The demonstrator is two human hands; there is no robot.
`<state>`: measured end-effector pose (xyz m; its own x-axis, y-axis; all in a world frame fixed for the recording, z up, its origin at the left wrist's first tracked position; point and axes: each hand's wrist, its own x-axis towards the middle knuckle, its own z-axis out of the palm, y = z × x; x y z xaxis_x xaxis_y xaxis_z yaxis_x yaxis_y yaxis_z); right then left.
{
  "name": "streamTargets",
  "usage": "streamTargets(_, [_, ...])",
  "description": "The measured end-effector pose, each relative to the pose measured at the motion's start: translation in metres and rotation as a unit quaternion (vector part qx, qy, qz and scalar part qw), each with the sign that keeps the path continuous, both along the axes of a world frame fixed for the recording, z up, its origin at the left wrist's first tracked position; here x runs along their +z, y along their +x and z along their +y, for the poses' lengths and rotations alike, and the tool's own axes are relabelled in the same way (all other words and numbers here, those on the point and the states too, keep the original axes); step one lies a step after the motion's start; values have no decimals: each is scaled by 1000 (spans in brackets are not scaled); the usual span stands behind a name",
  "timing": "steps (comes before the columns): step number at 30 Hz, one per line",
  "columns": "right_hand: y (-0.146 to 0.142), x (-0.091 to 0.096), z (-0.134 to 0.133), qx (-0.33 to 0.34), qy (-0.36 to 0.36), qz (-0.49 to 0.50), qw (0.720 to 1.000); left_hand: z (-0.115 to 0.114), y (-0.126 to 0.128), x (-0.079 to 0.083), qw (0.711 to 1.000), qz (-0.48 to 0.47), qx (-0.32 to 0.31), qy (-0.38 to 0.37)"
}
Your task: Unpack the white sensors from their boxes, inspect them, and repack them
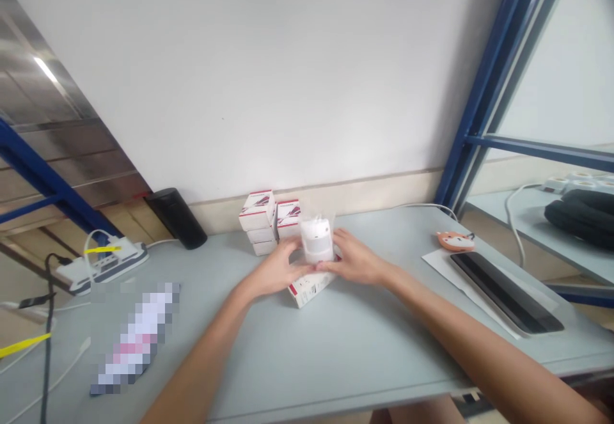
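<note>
A white motion detector [317, 242], seemingly in a clear plastic wrap, is held upright between both of my hands. From the left, my left hand [277, 264] grips it, thumb at its lower front edge. On the other side, my right hand [355, 258] has its fingers round it and its thumb near the bottom. Just below lies a white and red box [307, 290], partly hidden by the hands. Behind my left hand a stack of small white and red boxes [258, 212] and another such box [288, 214] stand near the wall.
At left are a black cylinder [176, 218], a power strip [109, 264] with cables, and a pixelated item [137, 341]. On the right, a black phone-like slab [503, 290] lies on white paper [439, 261] beside an orange and white animal-shaped object [455, 240]. Blue frame posts [474, 98] border the table.
</note>
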<state>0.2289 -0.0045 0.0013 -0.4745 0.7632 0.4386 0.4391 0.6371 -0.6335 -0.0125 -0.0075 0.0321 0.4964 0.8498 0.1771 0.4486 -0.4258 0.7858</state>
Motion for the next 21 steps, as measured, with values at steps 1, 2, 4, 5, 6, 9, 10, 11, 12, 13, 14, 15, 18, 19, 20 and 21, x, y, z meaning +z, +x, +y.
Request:
streamTargets(1, [0, -2, 0, -6, 0, -12, 1000, 0, 0, 1, 1000, -1, -1, -1])
streamTargets(2, [0, -3, 0, -8, -3, -20, 1000, -1, 0, 1, 1000, -8, -2, -3])
streamTargets(4, [-1, -4, -1, -5, -15, -25, 1000, -2, 4, 3, 999, -50, -10, -9])
streamTargets(5, [-1, -5, -3, -3, -22, -26, 999, -3, 7, 3, 997, -77, -19, -17])
streamTargets(6, [-1, -5, -4, 1, -26, -28, 999, -4, 10, 3, 994, -103, -24, -27])
streamTargets(9, [-2, -2, -6, 7, -14, -31, 999, -6, 19, 0, 989, -141, -8, -53])
streamTargets(10, [-1, -1, -6, 5, -7, -33, 999, -5, 21, -1, 986, -151, 1, -64])
streamTargets(11, [-1, 1, -5, -2, -6, -33, 999, -4, 22, -2, 983, -168, 16, -78])
streamTargets(12, [-2, 3, -5, -16, -14, -30, 999, -3, 23, -3, 976, -195, 36, -96])
streamTargets(13, [-2, 6, -4, -34, -35, -21, 999, -2, 23, -4, 965, -227, 60, -118])
streamTargets(14, [-2, 8, -3, -53, -65, -5, 996, 0, 24, -4, 951, -265, 82, -140])
streamTargets(15, [-3, 10, -3, -69, -101, 21, 992, 0, 24, -3, 935, -302, 96, -160])
streamTargets(18, [-7, 16, -3, -91, -211, 152, 961, -1, 27, 2, 895, -390, 90, -196])
streamTargets(19, [-8, 17, -3, -87, -234, 201, 947, -2, 28, 4, 885, -410, 83, -203])
streamTargets(20, [-10, 19, -4, -81, -249, 247, 933, -4, 28, 6, 876, -426, 79, -210])
streamTargets(21, [-11, 20, -5, -75, -259, 286, 920, -5, 29, 8, 869, -439, 77, -216])
